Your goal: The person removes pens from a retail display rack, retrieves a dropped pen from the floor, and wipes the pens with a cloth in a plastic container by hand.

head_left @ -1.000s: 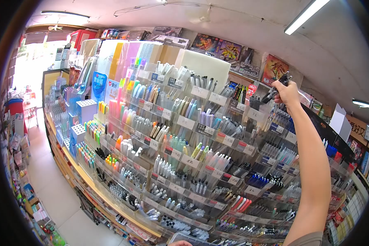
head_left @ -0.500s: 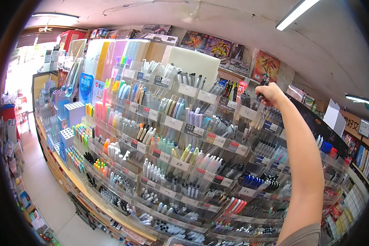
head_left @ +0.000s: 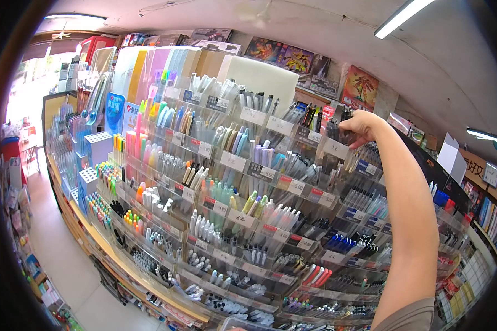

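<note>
My right hand (head_left: pixel 360 127) reaches up to the top tier of a clear plastic pen rack (head_left: pixel 247 115), at its right side. Its fingers are closed on dark pens (head_left: pixel 345 113), whose upper ends show above the hand; how many are held cannot be made out. Just left of the fingers stand more black pens (head_left: pixel 332 130) in a compartment, behind a white handwritten price card (head_left: pixel 336 148). A clear plastic container (head_left: pixel 249 324) shows only its rim at the bottom edge. My left hand does not show.
Tiered compartments hold many pens, including orange-red pens (head_left: pixel 317 275) and blue pens (head_left: pixel 342 240). White hole-block stands (head_left: pixel 99 145) are on the left end of the wooden counter. A tiled aisle floor (head_left: pixel 52 226) runs along the left. Boxed toys (head_left: pixel 360 88) line a high shelf.
My right hand has moved slightly left and down, bringing the dark pens closer to the compartment with the white price card. The view has shifted a little.
</note>
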